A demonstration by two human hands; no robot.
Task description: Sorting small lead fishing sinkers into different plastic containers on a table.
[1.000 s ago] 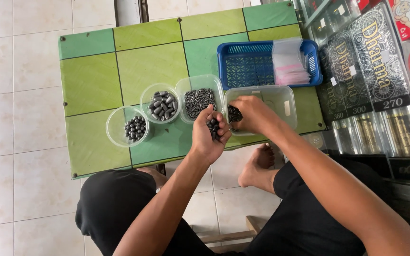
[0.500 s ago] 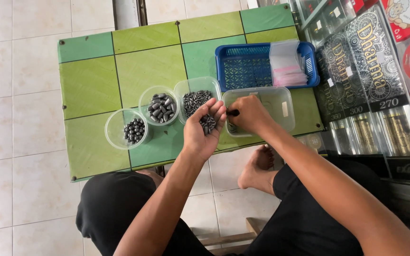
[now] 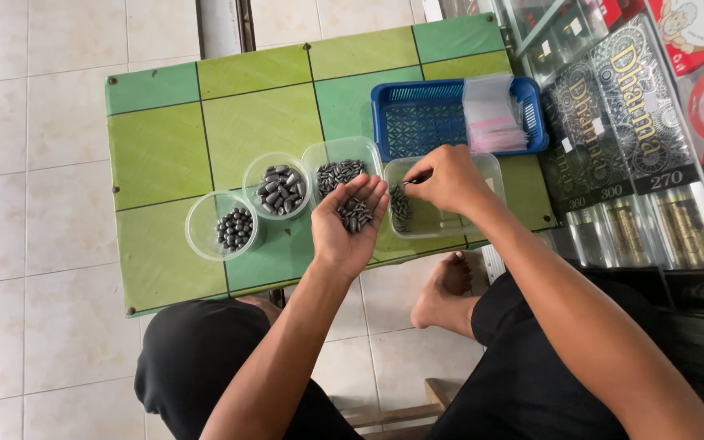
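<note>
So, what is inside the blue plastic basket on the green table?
The blue plastic basket holds a stack of clear small plastic bags with pink strips at its right end. The rest shows only bare lattice floor. Whatever lies under the bags is covered.

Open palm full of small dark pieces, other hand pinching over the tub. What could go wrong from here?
1. The left hand cups a loose pile of small dark pieces over the table; a slight tilt could probably spill them.
2. The right hand pinches over the rectangular tub, close beside the square tub; a piece might drop into the wrong one.
</note>
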